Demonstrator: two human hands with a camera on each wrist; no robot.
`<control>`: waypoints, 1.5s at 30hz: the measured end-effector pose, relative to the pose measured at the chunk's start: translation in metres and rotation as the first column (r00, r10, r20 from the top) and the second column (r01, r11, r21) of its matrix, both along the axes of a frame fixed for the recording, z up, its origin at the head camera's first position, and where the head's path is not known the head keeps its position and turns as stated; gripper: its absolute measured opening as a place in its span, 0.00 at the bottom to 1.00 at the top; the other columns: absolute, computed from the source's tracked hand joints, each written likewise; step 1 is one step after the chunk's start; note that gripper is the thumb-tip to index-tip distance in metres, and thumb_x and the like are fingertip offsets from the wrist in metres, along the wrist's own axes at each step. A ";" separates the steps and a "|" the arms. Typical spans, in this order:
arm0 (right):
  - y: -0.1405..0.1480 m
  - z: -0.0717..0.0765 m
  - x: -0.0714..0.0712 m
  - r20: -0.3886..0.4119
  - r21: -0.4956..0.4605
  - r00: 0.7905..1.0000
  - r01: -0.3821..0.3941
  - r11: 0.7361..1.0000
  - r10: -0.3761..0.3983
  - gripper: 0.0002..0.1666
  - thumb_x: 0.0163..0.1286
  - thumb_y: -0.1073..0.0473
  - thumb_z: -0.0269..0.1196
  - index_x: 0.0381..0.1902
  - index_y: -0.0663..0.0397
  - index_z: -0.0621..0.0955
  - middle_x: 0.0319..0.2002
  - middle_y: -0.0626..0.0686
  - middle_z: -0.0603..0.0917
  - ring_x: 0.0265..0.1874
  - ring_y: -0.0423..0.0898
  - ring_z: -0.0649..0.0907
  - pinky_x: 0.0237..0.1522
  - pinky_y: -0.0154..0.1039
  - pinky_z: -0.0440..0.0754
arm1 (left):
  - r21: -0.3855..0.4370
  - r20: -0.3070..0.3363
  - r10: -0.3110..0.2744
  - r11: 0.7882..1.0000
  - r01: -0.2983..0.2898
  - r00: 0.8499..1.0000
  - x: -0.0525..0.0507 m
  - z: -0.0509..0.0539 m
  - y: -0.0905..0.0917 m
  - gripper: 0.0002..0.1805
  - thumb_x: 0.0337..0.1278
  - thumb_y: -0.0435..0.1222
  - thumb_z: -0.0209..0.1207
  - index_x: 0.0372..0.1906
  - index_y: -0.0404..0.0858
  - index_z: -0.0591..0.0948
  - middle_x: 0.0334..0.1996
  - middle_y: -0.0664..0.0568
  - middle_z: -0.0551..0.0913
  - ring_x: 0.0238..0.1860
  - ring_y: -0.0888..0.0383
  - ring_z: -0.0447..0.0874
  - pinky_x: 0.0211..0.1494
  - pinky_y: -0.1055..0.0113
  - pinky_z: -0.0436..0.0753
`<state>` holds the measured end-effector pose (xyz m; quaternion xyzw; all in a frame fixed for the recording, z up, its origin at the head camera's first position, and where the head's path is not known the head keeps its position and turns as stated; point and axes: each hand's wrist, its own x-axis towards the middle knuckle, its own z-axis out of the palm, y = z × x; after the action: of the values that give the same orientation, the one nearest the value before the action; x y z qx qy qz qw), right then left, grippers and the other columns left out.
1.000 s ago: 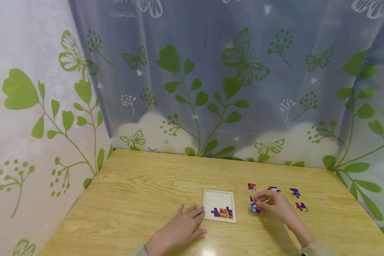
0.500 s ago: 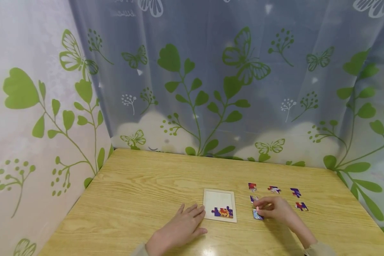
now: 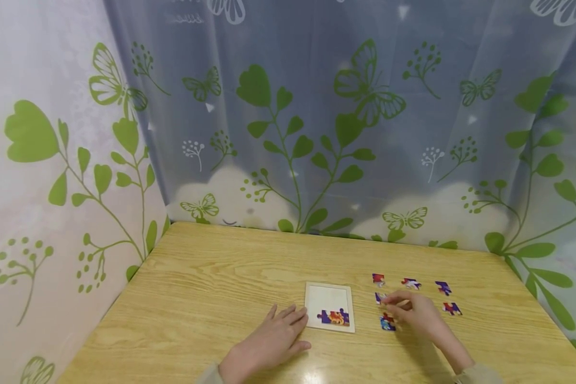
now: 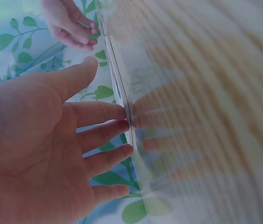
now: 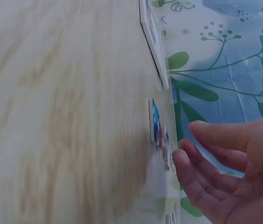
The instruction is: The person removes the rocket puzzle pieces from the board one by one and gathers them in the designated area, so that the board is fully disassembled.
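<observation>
My left hand (image 3: 271,341) lies on the table with its fingers spread, the fingertips touching the left edge of a white puzzle tray (image 3: 321,298). In the tray's lower right, a joined strip of purple and orange jigsaw pieces (image 3: 333,317) lies flat. My right hand (image 3: 415,314) hovers above a blue and red jigsaw piece (image 3: 388,323) on the table. In the right wrist view, that hand's thumb and fingers (image 5: 201,186) stand apart with nothing between them. A white and purple piece (image 3: 379,298) lies just beyond, partly hidden by the fingertips.
More loose jigsaw pieces surround the right hand: a red one (image 3: 378,279), a red and white one (image 3: 410,283), a purple one (image 3: 444,288) and a red and purple one (image 3: 452,308). A patterned curtain (image 3: 288,133) hangs along the table's back edge.
The right hand has drawn the blue and red piece nearer, away from the white and purple one, and has let it go on the table. The left hand stays in place.
</observation>
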<state>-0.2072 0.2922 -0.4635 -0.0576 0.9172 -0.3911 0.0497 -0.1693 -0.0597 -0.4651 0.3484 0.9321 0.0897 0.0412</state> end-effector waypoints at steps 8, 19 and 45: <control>-0.013 0.009 -0.001 -0.087 0.008 0.996 0.032 0.999 -0.031 0.15 0.74 0.55 0.64 0.53 0.56 0.86 0.50 0.59 0.87 0.43 0.52 0.88 0.36 0.40 0.87 | 0.001 0.023 0.004 1.000 -0.004 1.000 -0.001 0.000 0.000 0.34 0.74 0.56 0.50 0.73 0.39 0.71 0.75 0.51 0.67 0.76 0.47 0.63 0.75 0.39 0.63; -0.041 0.008 -0.008 -0.210 -0.029 0.977 -0.039 0.999 0.032 0.12 0.74 0.59 0.64 0.51 0.53 0.87 0.48 0.54 0.89 0.43 0.51 0.88 0.38 0.35 0.87 | 0.001 0.016 0.005 1.000 -0.005 1.000 0.000 0.000 0.000 0.34 0.74 0.56 0.51 0.73 0.39 0.71 0.75 0.51 0.67 0.76 0.47 0.63 0.74 0.39 0.63; -0.087 -0.003 -0.010 -0.159 0.075 0.951 -0.258 0.963 0.267 0.10 0.65 0.65 0.70 0.44 0.55 0.88 0.40 0.50 0.88 0.35 0.43 0.86 0.36 0.32 0.85 | -0.006 0.020 0.019 1.000 -0.019 1.000 -0.001 0.000 0.000 0.34 0.73 0.56 0.52 0.73 0.40 0.72 0.75 0.52 0.68 0.76 0.48 0.63 0.74 0.40 0.64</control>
<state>-0.2170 0.2053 -0.4669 -0.2102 0.9125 -0.3500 0.0254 -0.1703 -0.0593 -0.4646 0.3383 0.9353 0.0910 0.0507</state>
